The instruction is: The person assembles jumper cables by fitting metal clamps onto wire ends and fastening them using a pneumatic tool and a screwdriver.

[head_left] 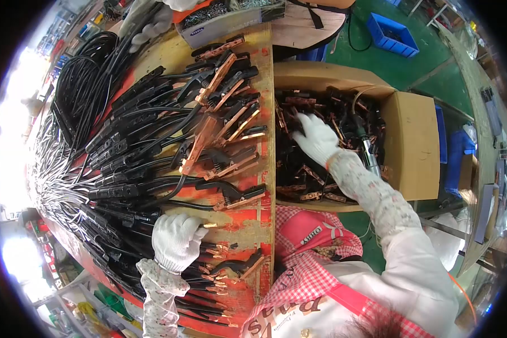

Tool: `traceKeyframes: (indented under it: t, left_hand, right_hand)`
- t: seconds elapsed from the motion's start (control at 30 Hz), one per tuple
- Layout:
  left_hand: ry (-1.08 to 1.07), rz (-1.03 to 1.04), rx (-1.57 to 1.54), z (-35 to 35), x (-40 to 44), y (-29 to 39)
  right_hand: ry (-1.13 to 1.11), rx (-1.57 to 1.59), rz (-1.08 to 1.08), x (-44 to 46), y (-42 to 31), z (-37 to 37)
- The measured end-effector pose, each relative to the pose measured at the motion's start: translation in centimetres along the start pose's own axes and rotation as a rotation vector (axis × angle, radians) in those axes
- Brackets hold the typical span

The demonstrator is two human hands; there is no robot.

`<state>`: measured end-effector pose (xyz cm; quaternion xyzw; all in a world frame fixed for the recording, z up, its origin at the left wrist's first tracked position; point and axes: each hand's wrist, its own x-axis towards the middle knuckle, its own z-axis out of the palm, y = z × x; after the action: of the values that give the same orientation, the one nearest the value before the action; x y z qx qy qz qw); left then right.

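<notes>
My left hand (177,241), in a white knitted glove, is closed around a black cable at the front of the table; the cable's bare copper end (209,225) sticks out past the fingers. My right hand (319,139), also gloved, reaches into a cardboard box (417,146) full of black and copper clamp parts (312,188). Its thumb and fingers look apart, just over the parts, and I see nothing held. Across the table lie black cables fitted with copper-jawed welding clamps (200,143). More bare-ended cables (211,296) lie beside my left hand.
A silver power screwdriver (369,155) hangs over the box. Thick coils of black cable (84,73) lie at the far left. A small carton of metal parts (228,25) stands at the back, beside another person's gloved hand (152,31). A blue crate (392,35) sits on the green floor.
</notes>
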<state>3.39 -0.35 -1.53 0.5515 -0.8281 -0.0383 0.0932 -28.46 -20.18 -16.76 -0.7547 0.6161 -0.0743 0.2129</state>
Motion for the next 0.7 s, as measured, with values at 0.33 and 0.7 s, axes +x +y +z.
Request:
traceKeyframes:
  t: [0.33,0.7]
  left_hand:
    - [0.006,-0.031,-0.095,-0.7,0.5,0.0]
    - [-0.07,-0.241,-0.365,-4.2,-0.1,0.9]
  right_hand:
    - [-0.169,0.215,0.033,9.4,-1.9,2.8]
    - [-0.301,1.594,0.555,-7.1,4.6,-6.1]
